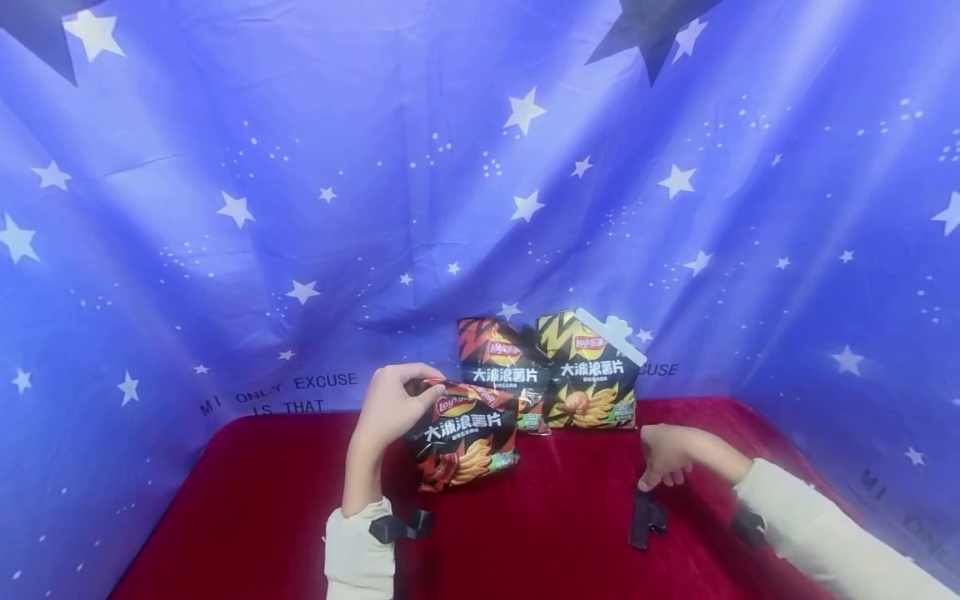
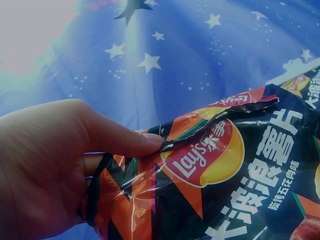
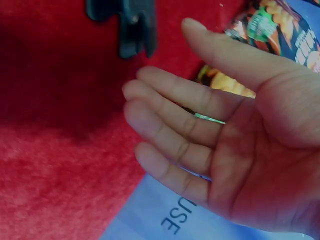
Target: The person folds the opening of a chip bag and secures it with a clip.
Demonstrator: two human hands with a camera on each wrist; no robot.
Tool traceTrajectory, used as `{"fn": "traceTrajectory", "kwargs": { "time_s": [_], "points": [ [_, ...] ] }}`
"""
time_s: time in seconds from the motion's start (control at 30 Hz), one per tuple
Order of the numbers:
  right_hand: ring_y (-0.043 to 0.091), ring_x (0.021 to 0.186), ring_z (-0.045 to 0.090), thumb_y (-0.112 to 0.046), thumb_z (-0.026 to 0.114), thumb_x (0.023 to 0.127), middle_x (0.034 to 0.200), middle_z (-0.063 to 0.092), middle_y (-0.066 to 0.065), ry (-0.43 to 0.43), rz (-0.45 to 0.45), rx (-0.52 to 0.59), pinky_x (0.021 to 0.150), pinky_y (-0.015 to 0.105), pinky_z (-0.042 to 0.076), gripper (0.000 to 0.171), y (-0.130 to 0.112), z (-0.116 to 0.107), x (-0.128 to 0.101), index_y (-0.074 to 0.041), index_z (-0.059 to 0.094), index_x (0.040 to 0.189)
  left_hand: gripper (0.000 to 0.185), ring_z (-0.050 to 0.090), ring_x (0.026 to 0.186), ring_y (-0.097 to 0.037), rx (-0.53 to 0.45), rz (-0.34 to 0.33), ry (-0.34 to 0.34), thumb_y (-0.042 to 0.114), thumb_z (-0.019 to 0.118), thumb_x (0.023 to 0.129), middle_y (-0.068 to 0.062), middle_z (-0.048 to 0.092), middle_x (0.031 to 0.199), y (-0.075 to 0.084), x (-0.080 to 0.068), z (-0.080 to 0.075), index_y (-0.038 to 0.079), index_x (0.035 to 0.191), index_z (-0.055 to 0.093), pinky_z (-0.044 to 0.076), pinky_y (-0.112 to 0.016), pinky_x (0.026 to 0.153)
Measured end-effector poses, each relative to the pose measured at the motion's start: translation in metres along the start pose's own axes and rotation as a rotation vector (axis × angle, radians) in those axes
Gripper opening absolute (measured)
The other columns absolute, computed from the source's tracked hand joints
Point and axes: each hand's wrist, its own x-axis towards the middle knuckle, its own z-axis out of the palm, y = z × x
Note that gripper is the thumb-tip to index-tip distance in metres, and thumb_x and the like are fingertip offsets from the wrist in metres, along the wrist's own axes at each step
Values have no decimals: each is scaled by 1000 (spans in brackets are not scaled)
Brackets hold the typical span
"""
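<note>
My left hand point(image 1: 397, 408) pinches the upper left corner of a black and red Lay's potato chip bag point(image 1: 468, 437). In the left wrist view the bag's top edge is folded over, with the thumb point(image 2: 145, 143) lying on the fold. Low on the right lies a black bag clip point(image 1: 647, 518) on the red cloth. My right hand point(image 1: 667, 454) hovers just beyond it. The right wrist view shows the fingers point(image 3: 170, 92) loosely extended and the thumb apart, with a gap between them and the black clip point(image 3: 137, 25).
Behind stand two more chip bags: a red and black one point(image 1: 487, 367) with a dark clip point(image 1: 529, 337) on its top corner, and a yellow and black one point(image 1: 588, 387) with a white clip point(image 1: 611, 335) across its corner. A blue starry curtain point(image 1: 420, 208) borders the red table point(image 1: 262, 500).
</note>
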Motion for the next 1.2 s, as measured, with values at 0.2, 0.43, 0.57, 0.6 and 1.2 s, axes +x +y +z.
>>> {"fn": "traceTrajectory", "kwargs": {
  "time_s": [0.2, 0.43, 0.57, 0.6, 1.2],
  "points": [
    [27, 60, 74, -24, 87, 79, 62, 72, 15, -84, 35, -26, 58, 42, 61, 30, -5, 10, -2, -2, 71, 66, 8, 64, 79, -16, 5, -10, -6, 9, 80, 85, -1, 78, 85, 0, 1, 2, 14, 91, 81, 51, -35, 77],
    [27, 62, 74, -19, 85, 80, 64, 73, 17, -125, 43, 2, 60, 42, 61, 27, -4, 15, -1, 0, 72, 66, 8, 65, 80, -16, -3, -23, -5, 9, 79, 86, 0, 78, 86, -3, 0, 2, 15, 91, 80, 51, -35, 79],
    [27, 61, 74, -16, 84, 80, 64, 73, 17, -128, 52, 38, 59, 40, 61, 24, -4, 18, -1, 1, 73, 67, 8, 64, 79, -17, -8, -22, 1, 9, 78, 86, -1, 77, 85, -3, -1, 1, 15, 91, 80, 51, -35, 78],
    [27, 61, 74, -15, 84, 80, 64, 73, 17, -129, 51, 43, 59, 40, 61, 24, -4, 18, -1, 1, 73, 66, 8, 64, 79, -17, -7, -21, 3, 9, 78, 86, -1, 77, 85, -4, -1, 1, 15, 91, 80, 51, -35, 78],
    [23, 50, 71, -8, 80, 80, 59, 68, 17, -43, 127, 256, 49, 34, 59, 20, -17, 20, 3, -2, 61, 73, 9, 63, 80, -16, -24, -16, 1, 7, 80, 85, -2, 77, 86, -2, 1, 0, 14, 90, 80, 51, -34, 78]
  ]
}}
